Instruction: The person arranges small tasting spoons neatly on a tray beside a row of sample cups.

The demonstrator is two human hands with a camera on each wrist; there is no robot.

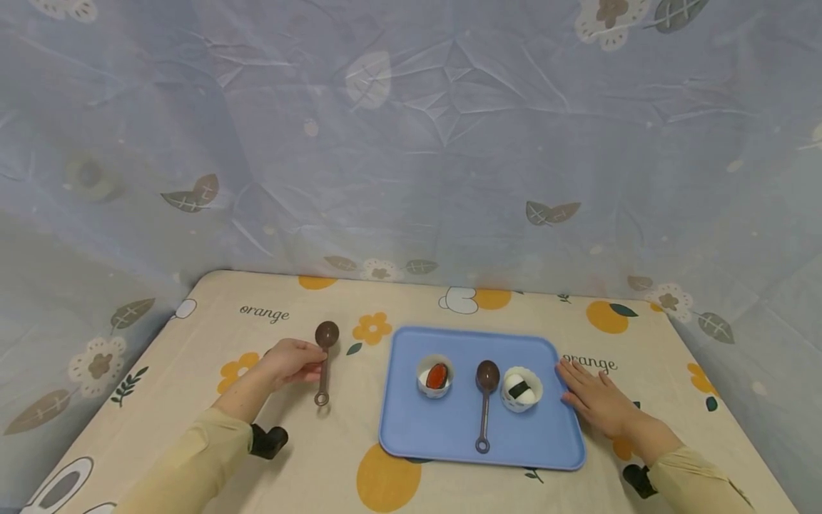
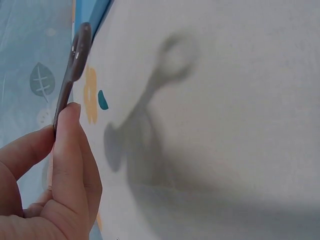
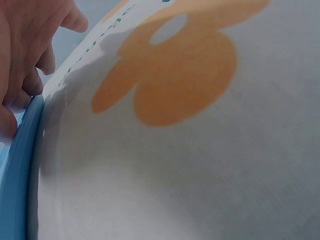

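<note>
My left hand (image 1: 295, 360) pinches a brown spoon (image 1: 324, 375) by its handle, left of the blue tray. The bowl end points away and the ring end of the handle towards me. In the left wrist view the handle (image 2: 63, 97) sits between thumb and fingertips, its shadow falling on the cloth below. My right hand (image 1: 597, 396) lies with extended fingers at the right rim of the blue tray (image 1: 443, 435); fingertips touch that rim in the right wrist view. On the tray lie a second brown spoon (image 1: 484, 410), a white cup (image 1: 423, 386) and another white cup (image 1: 523, 405).
The left cup has a piece of orange-red topped sushi (image 1: 437, 376) in it, the right one a white rice ball with a dark strip (image 1: 519, 387). A cream patterned cloth (image 1: 334, 457) covers the table. Behind hangs a blue-grey patterned curtain (image 1: 385, 178).
</note>
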